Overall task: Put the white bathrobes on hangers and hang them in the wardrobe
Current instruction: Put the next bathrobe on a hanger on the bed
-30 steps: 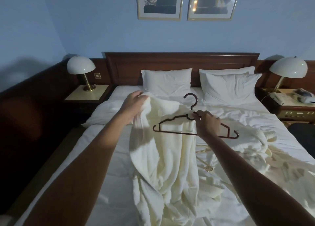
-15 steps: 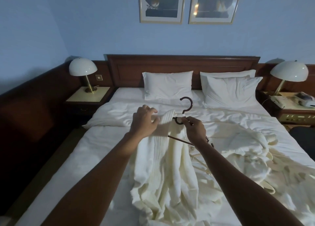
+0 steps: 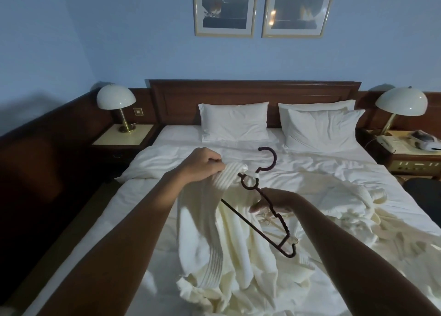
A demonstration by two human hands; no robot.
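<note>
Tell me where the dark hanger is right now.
In the head view, the dark hanger is held above the middle of the bed, between the left hand gripping the bathrobe and the right hand.

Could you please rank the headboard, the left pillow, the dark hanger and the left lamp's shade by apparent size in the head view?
1. headboard
2. left pillow
3. dark hanger, though nearness to the camera enlarges it
4. left lamp's shade

Dim blue-walled bedroom [image 3: 119,41], dark wooden headboard [image 3: 253,94], two domed bedside lamps [image 3: 116,99], paired framed pictures [image 3: 224,8].
</note>
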